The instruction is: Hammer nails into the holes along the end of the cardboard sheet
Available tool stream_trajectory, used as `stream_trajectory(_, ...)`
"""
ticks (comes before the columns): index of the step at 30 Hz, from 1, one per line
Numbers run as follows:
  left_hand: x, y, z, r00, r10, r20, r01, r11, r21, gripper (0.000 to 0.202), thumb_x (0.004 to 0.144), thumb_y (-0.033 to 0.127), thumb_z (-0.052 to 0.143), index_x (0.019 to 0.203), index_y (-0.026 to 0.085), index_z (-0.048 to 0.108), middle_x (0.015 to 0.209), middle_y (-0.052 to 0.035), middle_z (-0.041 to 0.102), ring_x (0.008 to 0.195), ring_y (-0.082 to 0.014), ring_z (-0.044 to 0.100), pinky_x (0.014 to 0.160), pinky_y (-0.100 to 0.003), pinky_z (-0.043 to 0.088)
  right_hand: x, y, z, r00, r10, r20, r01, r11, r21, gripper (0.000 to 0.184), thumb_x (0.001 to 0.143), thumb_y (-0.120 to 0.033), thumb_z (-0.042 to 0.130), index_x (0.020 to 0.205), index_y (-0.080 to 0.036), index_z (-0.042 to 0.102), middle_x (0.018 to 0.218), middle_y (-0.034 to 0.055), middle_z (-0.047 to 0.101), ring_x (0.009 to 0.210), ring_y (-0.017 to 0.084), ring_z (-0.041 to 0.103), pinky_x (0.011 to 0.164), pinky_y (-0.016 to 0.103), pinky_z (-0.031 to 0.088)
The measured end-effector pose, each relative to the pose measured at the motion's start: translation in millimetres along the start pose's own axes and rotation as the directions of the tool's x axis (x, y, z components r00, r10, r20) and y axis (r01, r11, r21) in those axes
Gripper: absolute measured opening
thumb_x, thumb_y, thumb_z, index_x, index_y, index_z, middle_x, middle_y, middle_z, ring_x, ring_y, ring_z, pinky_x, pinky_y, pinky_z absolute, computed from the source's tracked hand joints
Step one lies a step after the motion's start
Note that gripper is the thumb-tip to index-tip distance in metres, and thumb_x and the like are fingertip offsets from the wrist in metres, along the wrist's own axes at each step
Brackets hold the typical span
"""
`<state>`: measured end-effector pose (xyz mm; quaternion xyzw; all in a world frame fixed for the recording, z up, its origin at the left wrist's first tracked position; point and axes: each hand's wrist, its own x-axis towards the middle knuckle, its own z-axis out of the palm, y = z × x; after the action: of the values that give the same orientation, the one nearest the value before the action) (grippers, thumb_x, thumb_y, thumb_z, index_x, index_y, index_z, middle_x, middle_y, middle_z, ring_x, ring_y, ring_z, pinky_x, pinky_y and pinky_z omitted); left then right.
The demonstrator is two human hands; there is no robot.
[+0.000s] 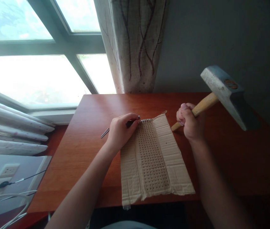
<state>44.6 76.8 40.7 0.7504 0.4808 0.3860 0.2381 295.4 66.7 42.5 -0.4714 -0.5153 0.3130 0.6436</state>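
Note:
My right hand [189, 122] is wrapped round the wooden handle of a hammer [225, 92], whose heavy grey head is raised to the right, above the table. At the far end of a torn piece of cardboard [173, 156], my left hand [123, 128] is closed in a pinch. The shiny end of a nail-like metal pin [139, 117] shows at its fingertips; the rest is hidden by the fingers. Rows of small holes fill the cardboard's middle strip, and a whitish row lies along its far edge. Two slim metal pins [104, 133] rest left of my left hand.
The cardboard lies on a reddish-brown wooden table [84, 117]. Behind it hang a patterned curtain [137, 47] and a grey wall [208, 38]. A window [42, 47] is at the left, with wall sockets [6, 171] and white cables [23, 203] below.

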Motion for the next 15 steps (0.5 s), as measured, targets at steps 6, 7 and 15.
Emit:
stream_trajectory(6,0,-2,0.5,1.0,0.029,0.008,-0.03,0.995,0.091,0.012,0.09,0.031,0.066,0.093,0.022,0.075,0.094,-0.0024,0.079,0.081,-0.018,0.073,0.074,-0.03,0.057,-1,-20,-11,0.991,0.071,0.113,-0.046,0.976,-0.212,0.044,0.092,-0.053,0.062,0.066,-0.023,0.042,0.053,-0.0059,0.038,0.046,0.01,0.035,0.045,0.027,0.027)
stream_trajectory(7,-1,-2,0.6,0.999,0.04,0.012,-0.041,0.993,0.109,0.013,0.09,0.03,0.065,0.093,0.023,0.075,0.095,-0.0023,0.079,0.082,-0.0181,0.073,0.075,-0.03,0.057,-1,-27,-14,0.986,0.09,0.139,-0.049,0.959,-0.279,0.039,0.09,-0.052,0.065,0.072,-0.023,0.045,0.055,-0.0057,0.042,0.047,0.01,0.038,0.046,0.027,0.03)
stream_trajectory(15,-1,-2,0.5,0.998,0.049,0.024,-0.053,0.982,0.182,0.013,0.092,0.031,0.064,0.097,0.025,0.075,0.098,-0.0017,0.079,0.084,-0.0186,0.072,0.074,-0.031,0.054,3,-87,-9,0.872,0.171,0.46,0.226,0.692,-0.686,0.027,0.095,-0.043,0.061,0.079,-0.022,0.058,0.058,-0.004,0.053,0.053,0.012,0.049,0.055,0.028,0.034)
